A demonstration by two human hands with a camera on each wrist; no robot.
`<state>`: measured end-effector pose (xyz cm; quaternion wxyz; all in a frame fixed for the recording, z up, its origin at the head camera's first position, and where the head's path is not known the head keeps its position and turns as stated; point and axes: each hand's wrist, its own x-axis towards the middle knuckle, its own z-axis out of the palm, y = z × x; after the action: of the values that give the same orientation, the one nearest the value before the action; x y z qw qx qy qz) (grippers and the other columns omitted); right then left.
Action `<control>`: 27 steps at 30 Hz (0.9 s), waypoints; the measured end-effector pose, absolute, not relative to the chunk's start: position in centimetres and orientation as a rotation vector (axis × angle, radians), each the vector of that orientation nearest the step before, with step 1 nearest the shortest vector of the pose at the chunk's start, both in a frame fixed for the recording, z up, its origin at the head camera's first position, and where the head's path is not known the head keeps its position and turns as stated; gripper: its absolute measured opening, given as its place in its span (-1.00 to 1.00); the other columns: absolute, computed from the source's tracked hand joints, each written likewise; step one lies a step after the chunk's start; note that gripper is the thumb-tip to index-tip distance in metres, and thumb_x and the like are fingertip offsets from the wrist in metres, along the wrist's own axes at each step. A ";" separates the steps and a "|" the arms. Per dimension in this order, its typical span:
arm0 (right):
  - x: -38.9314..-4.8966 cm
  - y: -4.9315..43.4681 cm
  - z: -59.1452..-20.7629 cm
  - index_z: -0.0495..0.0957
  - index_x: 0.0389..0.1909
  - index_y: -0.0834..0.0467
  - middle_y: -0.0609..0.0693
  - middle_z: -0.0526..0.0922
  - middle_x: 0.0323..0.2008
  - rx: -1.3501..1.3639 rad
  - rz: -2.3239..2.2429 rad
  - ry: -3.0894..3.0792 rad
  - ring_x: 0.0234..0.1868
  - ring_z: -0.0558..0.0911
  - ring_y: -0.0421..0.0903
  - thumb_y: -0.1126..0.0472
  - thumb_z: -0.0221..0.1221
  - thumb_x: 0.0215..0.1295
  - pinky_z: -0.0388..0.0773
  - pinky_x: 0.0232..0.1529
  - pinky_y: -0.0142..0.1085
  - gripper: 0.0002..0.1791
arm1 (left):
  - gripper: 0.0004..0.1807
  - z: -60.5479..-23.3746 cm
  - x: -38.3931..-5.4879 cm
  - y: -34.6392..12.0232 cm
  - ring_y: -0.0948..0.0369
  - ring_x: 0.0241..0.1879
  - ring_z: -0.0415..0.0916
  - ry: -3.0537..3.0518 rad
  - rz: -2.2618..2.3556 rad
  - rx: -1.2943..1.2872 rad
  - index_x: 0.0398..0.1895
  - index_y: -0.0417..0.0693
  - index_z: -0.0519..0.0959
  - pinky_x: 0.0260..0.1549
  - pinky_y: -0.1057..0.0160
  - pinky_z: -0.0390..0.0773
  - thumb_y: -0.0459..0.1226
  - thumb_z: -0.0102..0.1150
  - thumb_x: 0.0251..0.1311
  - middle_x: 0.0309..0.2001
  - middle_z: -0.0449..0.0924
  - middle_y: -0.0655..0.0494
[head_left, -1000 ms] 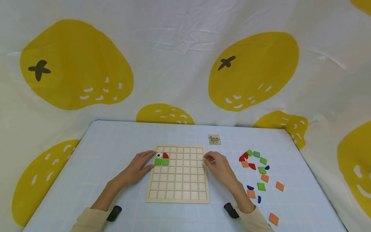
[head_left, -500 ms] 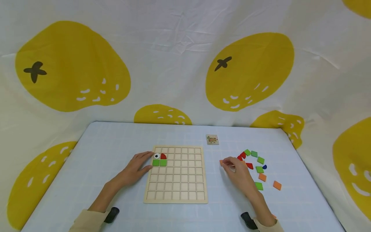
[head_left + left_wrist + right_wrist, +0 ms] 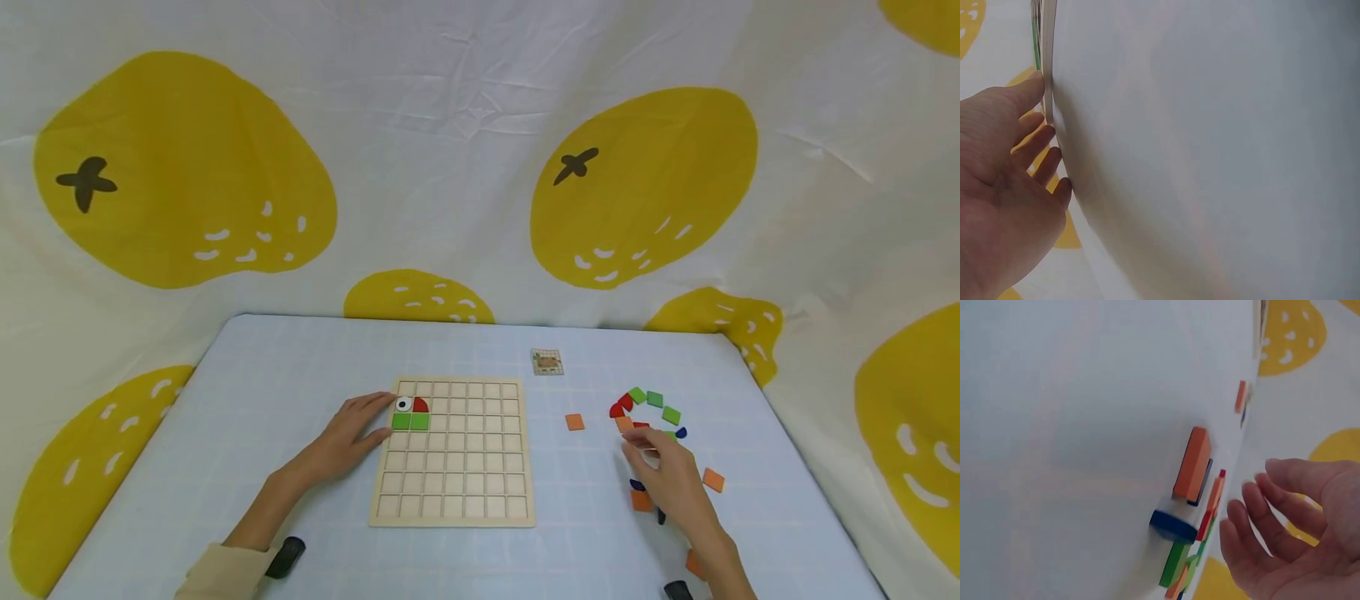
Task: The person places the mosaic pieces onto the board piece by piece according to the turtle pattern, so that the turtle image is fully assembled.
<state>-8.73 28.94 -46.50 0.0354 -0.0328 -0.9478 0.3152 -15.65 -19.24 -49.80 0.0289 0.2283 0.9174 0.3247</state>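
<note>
In the head view a wooden grid board (image 3: 454, 525) lies mid-table. Its upper left cells hold an eye tile (image 3: 403, 404), a red quarter-round tile (image 3: 421, 405) and two green tiles (image 3: 411, 422). My left hand (image 3: 347, 442) rests at the board's left edge, thumb and fingertips right by the rim. My right hand (image 3: 667, 475) is over the loose pieces, fingers loosely bent, thumb apart, nothing between them. An orange square tile (image 3: 624, 424) and a partly covered red piece lie just beyond its fingertips. A blue piece (image 3: 1174, 526) shows in the right wrist view.
A lone orange square tile (image 3: 574, 422) lies between board and right hand. Green square tiles (image 3: 671, 415), red pieces (image 3: 617, 410) and more orange tiles (image 3: 713, 480) are scattered at the right. A small picture card (image 3: 547, 362) lies behind the board.
My right hand has moved from the board's right edge to the loose pieces. On the way it touched the lone orange tile, which now lies uncovered. My left hand has stayed at the board.
</note>
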 end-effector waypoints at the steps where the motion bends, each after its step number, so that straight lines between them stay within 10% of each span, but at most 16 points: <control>1: -8.5 29.2 -46.5 0.61 0.11 0.26 0.12 0.69 0.00 -0.121 0.963 -2.926 0.05 0.63 0.10 0.23 0.26 0.46 0.60 0.15 0.08 -0.70 | -0.37 -49.8 -15.6 -19.3 -0.21 0.45 0.18 2.835 1.002 0.709 0.52 -0.22 0.30 0.36 -0.31 0.25 -0.22 0.19 0.48 0.48 0.30 -0.22; 27: -6.0 32.3 -47.7 0.61 0.14 0.29 0.23 0.63 0.05 -0.294 0.870 -3.040 0.03 0.58 0.14 0.38 0.31 0.35 0.62 0.11 0.11 -0.65 | -0.37 -49.6 -15.5 -19.1 -0.22 0.45 0.18 2.841 1.006 0.716 0.52 -0.23 0.31 0.36 -0.32 0.25 -0.23 0.20 0.47 0.47 0.30 -0.23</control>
<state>-5.97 32.34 -47.69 -0.0173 -0.0924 -0.9571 0.2740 -15.50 -19.10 -49.56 0.0221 0.2311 0.9169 0.3246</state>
